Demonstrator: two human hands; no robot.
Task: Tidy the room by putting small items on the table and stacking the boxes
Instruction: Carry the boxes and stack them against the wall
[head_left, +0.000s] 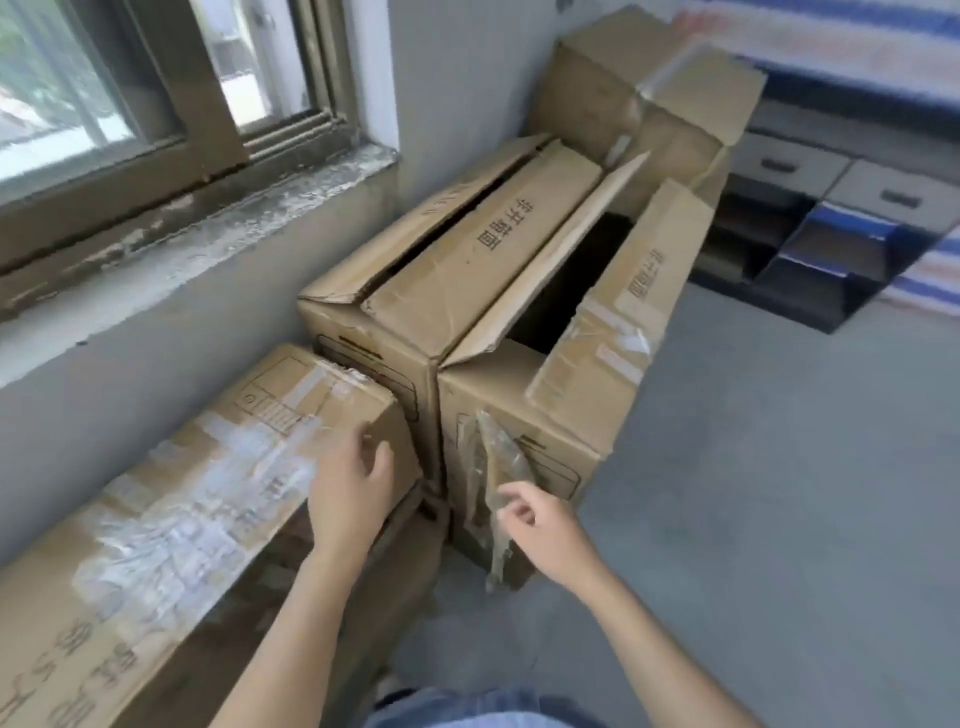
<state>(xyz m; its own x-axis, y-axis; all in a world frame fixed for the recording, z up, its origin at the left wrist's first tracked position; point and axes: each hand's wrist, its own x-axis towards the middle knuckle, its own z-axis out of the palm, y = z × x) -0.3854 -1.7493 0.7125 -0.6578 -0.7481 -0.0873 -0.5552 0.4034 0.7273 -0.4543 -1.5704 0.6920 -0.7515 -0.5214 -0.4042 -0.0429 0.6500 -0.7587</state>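
— Resting flat on the long box (171, 499) at 8 o'clock, the person's left hand (348, 493) has its fingers spread, gripping nothing. And the other?

— Right hand (545, 525) is at 5 o'clock, thumb & forefinger pinching the tape strip (501, 457) that's peeling off the open box (561, 415). The flapped box (467, 270) stands just beside that one at 12, w/ the rear box (623, 88) behind at 1.

— Handling?

— Prob. awkward more than heavy, though weight can't be told. Cardboard's stiff-ish but creased, and the tape patches look slick. The long box wants both hands, one under each short end, not flaps or tape. The strip would likely tear off.

— Around them?

— Window sill (208, 208) at 10, floor (779, 493) at 3, drawer unit (831, 171) at 2. No table in view.
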